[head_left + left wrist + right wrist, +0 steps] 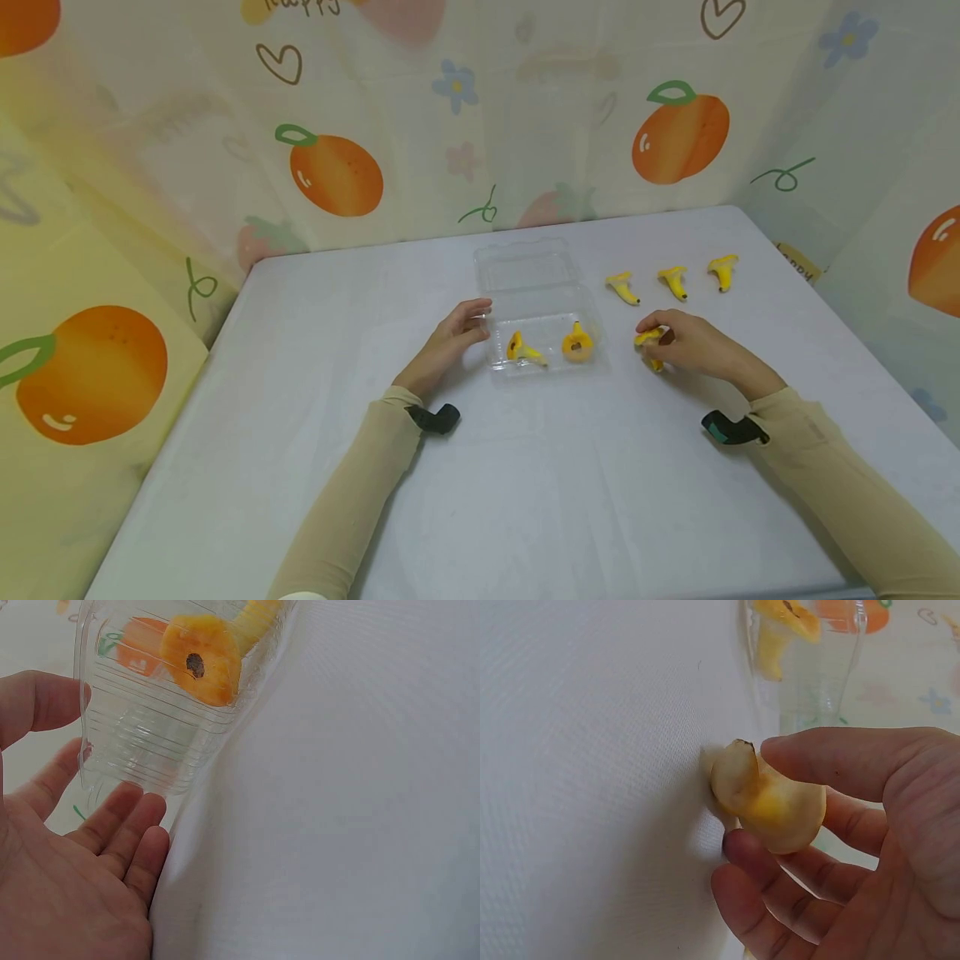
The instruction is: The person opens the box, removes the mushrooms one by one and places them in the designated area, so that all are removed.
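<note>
My left hand point(448, 340) pinches the left rim of a clear plastic clamshell box point(142, 742) between thumb and index finger; its other fingers stretch under the side. The box's lid point(521, 265) is folded back. Inside the tray lie two yellow trumpet-shaped mushrooms, one on its side at left point(527, 350) and one at right point(577, 343) with its orange cap facing me. Right of the box, my right hand point(697, 343) holds another trumpet-shaped mushroom point(780, 814) between thumb and fingers, at the tabletop. Whether it touches the cloth I cannot tell.
Three more yellow mushrooms lie in a row at the back right: left point(622, 288), middle point(674, 283) and right point(723, 272). A white cloth point(540, 492) covers the table. Fruit-printed curtains point(525, 125) hang behind it and at both sides.
</note>
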`<move>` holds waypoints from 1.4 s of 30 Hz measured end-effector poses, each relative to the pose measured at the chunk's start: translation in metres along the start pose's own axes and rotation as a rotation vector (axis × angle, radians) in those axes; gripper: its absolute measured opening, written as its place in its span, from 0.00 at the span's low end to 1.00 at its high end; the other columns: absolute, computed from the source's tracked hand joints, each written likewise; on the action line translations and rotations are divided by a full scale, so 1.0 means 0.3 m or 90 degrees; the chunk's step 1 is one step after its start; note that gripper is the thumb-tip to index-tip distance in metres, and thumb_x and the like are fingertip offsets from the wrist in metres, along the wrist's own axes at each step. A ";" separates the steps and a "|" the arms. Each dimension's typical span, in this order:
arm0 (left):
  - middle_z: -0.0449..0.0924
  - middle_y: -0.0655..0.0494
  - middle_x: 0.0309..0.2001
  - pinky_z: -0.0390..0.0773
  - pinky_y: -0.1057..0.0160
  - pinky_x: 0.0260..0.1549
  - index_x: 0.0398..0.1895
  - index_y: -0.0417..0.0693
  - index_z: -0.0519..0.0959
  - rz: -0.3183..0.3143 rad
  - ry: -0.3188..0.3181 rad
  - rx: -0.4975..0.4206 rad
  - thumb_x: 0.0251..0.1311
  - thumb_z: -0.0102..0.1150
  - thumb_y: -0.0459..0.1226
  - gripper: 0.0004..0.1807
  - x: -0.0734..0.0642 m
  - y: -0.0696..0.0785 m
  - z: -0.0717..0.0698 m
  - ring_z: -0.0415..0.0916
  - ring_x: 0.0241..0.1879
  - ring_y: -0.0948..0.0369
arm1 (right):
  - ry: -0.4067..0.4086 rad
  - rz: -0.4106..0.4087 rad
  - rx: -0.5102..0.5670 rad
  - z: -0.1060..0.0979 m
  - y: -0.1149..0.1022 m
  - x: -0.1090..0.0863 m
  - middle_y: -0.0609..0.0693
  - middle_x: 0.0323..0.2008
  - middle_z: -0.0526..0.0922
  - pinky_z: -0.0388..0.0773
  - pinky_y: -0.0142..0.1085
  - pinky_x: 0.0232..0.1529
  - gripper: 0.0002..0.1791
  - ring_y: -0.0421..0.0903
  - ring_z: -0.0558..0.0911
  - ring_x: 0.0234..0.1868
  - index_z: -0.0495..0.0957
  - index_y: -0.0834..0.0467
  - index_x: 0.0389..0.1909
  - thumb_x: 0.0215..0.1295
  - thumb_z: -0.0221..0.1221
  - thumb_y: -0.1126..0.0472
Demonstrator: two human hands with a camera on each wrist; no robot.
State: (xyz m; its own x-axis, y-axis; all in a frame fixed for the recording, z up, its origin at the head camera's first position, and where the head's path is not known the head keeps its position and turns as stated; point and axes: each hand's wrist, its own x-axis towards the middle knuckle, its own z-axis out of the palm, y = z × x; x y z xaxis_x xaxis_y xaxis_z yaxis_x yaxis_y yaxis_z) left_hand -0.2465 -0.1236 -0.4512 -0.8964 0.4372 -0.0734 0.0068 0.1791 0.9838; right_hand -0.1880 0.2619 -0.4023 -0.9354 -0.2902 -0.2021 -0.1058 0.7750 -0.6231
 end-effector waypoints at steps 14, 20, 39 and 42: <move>0.63 0.50 0.75 0.58 0.44 0.75 0.75 0.50 0.62 -0.009 -0.004 0.004 0.69 0.54 0.35 0.31 0.002 0.005 -0.001 0.62 0.73 0.49 | -0.010 -0.003 -0.002 -0.009 -0.005 -0.006 0.58 0.48 0.82 0.77 0.35 0.38 0.24 0.47 0.80 0.42 0.73 0.64 0.60 0.68 0.63 0.58; 0.63 0.50 0.75 0.59 0.44 0.74 0.75 0.49 0.62 -0.006 -0.002 0.004 0.69 0.54 0.35 0.32 0.000 0.006 0.000 0.62 0.73 0.49 | -0.002 0.000 -0.015 -0.014 -0.008 -0.010 0.58 0.50 0.82 0.77 0.35 0.39 0.24 0.47 0.81 0.42 0.74 0.63 0.60 0.69 0.63 0.54; 0.63 0.50 0.75 0.60 0.45 0.74 0.75 0.51 0.63 -0.009 -0.001 0.002 0.69 0.54 0.36 0.31 -0.002 0.006 0.001 0.62 0.72 0.50 | 0.049 -0.015 -0.054 -0.045 -0.042 -0.014 0.64 0.63 0.75 0.78 0.56 0.53 0.27 0.62 0.74 0.61 0.74 0.61 0.61 0.70 0.61 0.48; 0.63 0.50 0.75 0.59 0.44 0.74 0.76 0.50 0.62 -0.009 -0.002 0.002 0.69 0.54 0.36 0.32 -0.002 0.009 0.001 0.62 0.72 0.50 | 0.053 -0.016 -0.056 -0.052 -0.052 -0.011 0.63 0.64 0.75 0.78 0.56 0.53 0.27 0.62 0.74 0.61 0.74 0.61 0.62 0.71 0.61 0.48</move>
State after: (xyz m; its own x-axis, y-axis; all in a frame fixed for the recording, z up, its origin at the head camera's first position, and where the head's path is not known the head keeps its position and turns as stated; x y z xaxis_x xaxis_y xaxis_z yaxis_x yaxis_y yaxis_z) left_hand -0.2457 -0.1230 -0.4486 -0.8949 0.4374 -0.0884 -0.0052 0.1880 0.9822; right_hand -0.1887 0.2597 -0.3801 -0.9564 -0.2653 -0.1222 -0.1548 0.8152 -0.5581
